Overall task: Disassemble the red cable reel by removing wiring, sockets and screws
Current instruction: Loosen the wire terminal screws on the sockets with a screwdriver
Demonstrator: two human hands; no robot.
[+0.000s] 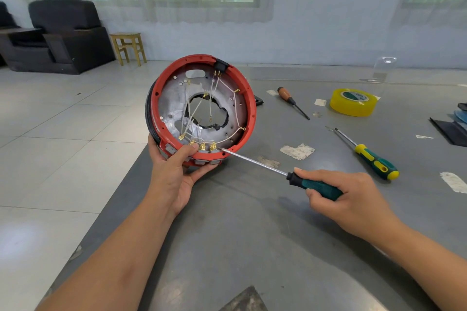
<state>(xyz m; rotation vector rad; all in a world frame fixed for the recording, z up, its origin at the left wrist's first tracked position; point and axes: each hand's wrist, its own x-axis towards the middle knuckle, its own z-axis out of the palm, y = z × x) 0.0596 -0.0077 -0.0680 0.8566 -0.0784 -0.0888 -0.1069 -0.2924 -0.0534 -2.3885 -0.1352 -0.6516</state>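
Red cable reel (202, 108): tilted above worktop (252, 235) edge, grasped at lower rim by left hand (174, 174) | right hand (346, 194): clenched around screwdriver (278, 171), tip at terminals (209, 146).

The left hand (174, 174), forearm reaching in from lower left, cups the reel (202, 106) from below with its thumb up on the rim, while the right hand (348, 199), forearm from lower right, grips the screwdriver (290, 175) handle.
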